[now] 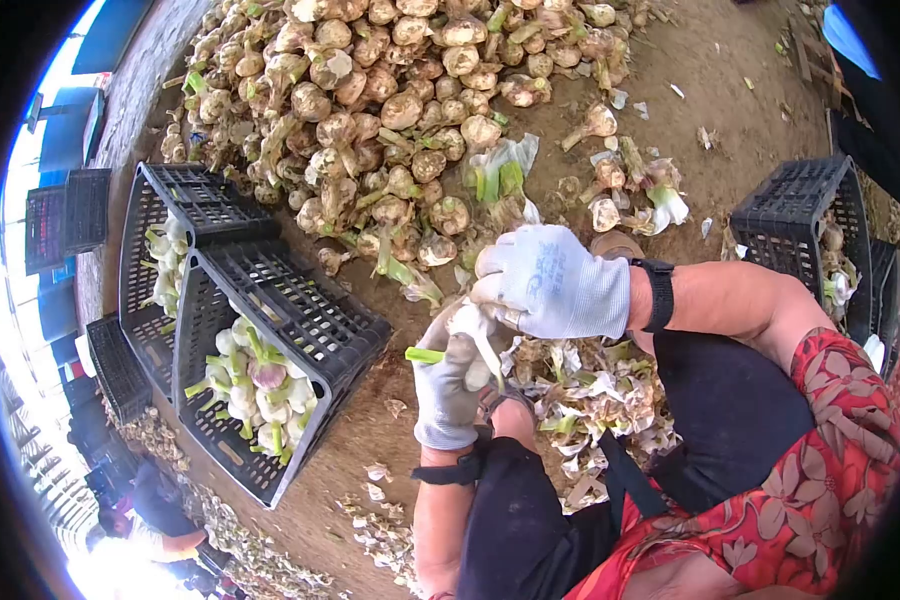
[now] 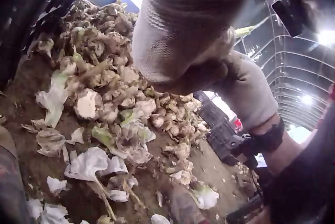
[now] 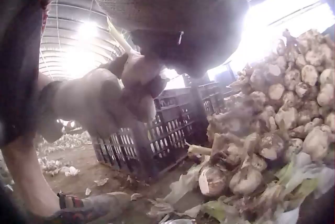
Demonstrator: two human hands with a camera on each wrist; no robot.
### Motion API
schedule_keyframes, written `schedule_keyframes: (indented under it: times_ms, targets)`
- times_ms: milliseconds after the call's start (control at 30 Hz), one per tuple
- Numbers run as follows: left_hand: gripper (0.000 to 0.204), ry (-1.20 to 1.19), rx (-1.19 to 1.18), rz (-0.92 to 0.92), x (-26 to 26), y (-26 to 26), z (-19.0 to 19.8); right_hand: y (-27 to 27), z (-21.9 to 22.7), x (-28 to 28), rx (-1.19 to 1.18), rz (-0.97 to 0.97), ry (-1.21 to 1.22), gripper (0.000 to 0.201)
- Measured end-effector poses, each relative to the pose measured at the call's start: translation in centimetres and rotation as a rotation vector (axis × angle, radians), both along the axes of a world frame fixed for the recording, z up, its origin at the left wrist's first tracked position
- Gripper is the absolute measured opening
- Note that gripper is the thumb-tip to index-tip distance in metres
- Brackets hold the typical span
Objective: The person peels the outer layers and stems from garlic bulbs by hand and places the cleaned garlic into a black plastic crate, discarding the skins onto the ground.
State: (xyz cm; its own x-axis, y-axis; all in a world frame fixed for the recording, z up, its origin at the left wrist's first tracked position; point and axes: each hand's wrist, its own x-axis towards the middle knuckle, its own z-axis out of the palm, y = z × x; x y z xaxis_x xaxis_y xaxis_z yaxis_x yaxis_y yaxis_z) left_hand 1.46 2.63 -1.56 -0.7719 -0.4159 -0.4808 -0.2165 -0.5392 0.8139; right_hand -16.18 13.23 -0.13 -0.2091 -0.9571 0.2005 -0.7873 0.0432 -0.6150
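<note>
Both hands wear pale knit gloves and meet over a garlic bulb [image 1: 469, 321] in front of the person's knees. My left hand [image 1: 446, 395] grips the bulb from below, its green cut stem [image 1: 425, 355] sticking out to the left. Curled over the bulb's far side, the fingers of my right hand [image 1: 550, 282] pinch at its outer skin; the fingertips are partly hidden. A white strip of skin [image 1: 490, 358] hangs down across the left hand. In the right wrist view the bulb [image 3: 140, 70] shows between the hands, stem pointing up.
A large heap of unpeeled garlic [image 1: 370, 110] lies ahead. Black crates stand at left, one holding cleaned garlic bulbs [image 1: 265, 385], and another crate [image 1: 795, 205] stands at right. Peeled skins [image 1: 600, 395] cover the ground between the legs. Loose bulbs [image 1: 602, 122] lie near the heap.
</note>
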Motion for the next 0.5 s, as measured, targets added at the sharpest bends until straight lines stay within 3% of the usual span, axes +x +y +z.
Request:
schedule_keyframes:
  times_ms: [133, 233, 267, 367, 400, 500]
  targets:
    - [0.056, 0.004, 0.128, -0.024, 0.2, -0.1, 0.0, -0.4, 0.3, -0.3, 0.016, 0.052, 0.044, 0.014]
    - [0.06, 0.059, 0.297, -0.004, 0.5, -0.4, -0.7, -0.6, -1.3, -0.3, -0.07, -0.09, -0.374, 0.014]
    - [0.062, 0.08, 0.353, 0.013, 0.4, -0.4, -0.7, -0.4, -1.6, -0.6, 0.02, -0.166, -0.502, 0.014]
    - [0.063, 0.058, 0.374, 0.006, 0.2, -0.2, 0.2, -0.3, -2.0, -1.9, 0.024, -0.24, -0.506, 0.016]
    - [0.062, 0.027, 0.367, 0.031, 0.1, 0.0, 0.3, -0.1, -1.7, -2.1, 0.01, -0.131, -0.467, 0.018]
    - [0.061, 0.02, 0.268, 0.011, 0.0, 0.0, 0.1, 0.9, -0.3, -0.8, 0.002, -0.053, -0.366, 0.02]
